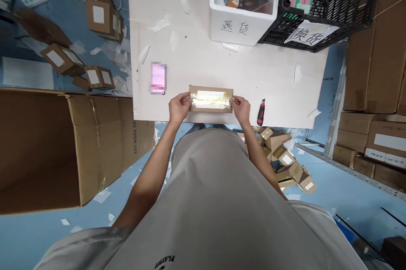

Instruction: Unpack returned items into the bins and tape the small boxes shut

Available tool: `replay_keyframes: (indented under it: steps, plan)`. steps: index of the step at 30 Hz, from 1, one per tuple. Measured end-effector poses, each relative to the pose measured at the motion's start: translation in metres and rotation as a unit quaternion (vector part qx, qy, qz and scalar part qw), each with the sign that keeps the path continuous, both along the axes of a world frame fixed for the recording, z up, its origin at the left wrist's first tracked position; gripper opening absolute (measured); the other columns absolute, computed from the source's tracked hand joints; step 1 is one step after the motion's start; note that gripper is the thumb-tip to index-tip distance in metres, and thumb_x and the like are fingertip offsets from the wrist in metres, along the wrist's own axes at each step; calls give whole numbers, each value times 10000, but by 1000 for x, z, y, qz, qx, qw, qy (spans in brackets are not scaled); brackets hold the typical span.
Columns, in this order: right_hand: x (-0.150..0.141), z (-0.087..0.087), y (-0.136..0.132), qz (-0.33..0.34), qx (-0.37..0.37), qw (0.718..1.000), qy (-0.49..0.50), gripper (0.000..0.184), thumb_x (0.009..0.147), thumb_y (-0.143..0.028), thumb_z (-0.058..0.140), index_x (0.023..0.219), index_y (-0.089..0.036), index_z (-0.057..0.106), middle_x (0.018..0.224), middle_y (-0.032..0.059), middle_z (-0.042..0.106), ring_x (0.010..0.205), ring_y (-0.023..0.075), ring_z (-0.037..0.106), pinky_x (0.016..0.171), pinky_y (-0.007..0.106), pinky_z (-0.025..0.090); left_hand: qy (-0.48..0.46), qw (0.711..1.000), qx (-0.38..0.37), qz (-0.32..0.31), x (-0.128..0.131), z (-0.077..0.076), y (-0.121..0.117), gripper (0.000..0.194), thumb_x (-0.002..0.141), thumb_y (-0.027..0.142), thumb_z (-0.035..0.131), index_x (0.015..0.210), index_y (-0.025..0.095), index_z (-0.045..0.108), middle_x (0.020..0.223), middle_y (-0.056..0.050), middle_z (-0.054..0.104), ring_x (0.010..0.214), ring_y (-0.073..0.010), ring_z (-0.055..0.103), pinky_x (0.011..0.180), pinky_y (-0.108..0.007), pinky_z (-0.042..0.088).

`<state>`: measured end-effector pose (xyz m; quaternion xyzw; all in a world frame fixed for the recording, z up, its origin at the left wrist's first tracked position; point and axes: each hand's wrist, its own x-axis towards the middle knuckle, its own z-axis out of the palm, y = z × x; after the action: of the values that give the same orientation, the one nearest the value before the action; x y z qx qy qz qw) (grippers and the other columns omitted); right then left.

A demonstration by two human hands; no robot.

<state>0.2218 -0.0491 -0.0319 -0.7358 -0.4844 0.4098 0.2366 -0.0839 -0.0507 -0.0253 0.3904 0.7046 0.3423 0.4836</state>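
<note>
A small brown cardboard box [211, 109] lies near the front edge of the white table [196, 58], with a white label and shiny clear tape across its top. My left hand [180, 107] grips the box's left end, fingers closed on it. At the opposite end, my right hand [241, 108] holds the box the same way. A red and black utility knife [261, 113] rests on the table just right of my right hand. To the left lies a phone-shaped pink thing [158, 78], blurred out.
A white bin [241, 29] with colourful booklets and a black crate [317, 12] holding a green and pink package stand at the back right. A big open carton [98, 147] is at the left. Several small boxes [287, 159] litter the floor; stacked cartons [361, 58] line the right.
</note>
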Motion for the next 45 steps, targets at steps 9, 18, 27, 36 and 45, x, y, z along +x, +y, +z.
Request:
replay_keyframes:
  steps: [9,18,27,36,45]
  plan:
    - [-1,-2,-9,13,-58,998,-20,381,1034,-402,753,1344,-187,804,1221,119,876,1052,276,834,1021,426,648,55,997,-43,25,1,-15,-18,415,870,286,845,1256,139,809,1284,-165,843,1214,-323,814,1139,-477,646]
    - [41,-18,-29,-22,-23,999,-36,438,1053,-476,642,1289,-161,832,1257,178,871,1147,316,820,1081,444,629,57,993,71,-70,47,32,-26,398,994,397,768,1296,153,853,1319,-144,834,1196,-299,822,1148,-444,651]
    - [84,-37,-42,-98,-57,993,-38,498,989,-433,598,1292,-104,817,1376,243,831,1274,361,798,1177,546,599,-43,954,101,-279,108,73,-27,427,1044,509,752,1381,268,856,1540,-43,762,1469,-331,719,1282,-483,588]
    - [53,-9,-40,-43,-27,999,5,500,1008,-552,699,1293,-157,812,1379,206,835,1234,339,813,1125,481,639,39,989,45,-138,56,51,-27,378,1011,470,773,1281,233,890,1375,-52,849,1319,-302,805,1217,-421,616]
    - [-24,44,-27,114,-69,982,-133,384,1105,-409,627,1377,-164,745,1296,214,790,1234,409,761,1145,573,582,11,995,-98,7,-4,-23,-28,336,876,503,859,947,176,884,1006,-85,887,1076,-301,822,992,-385,654]
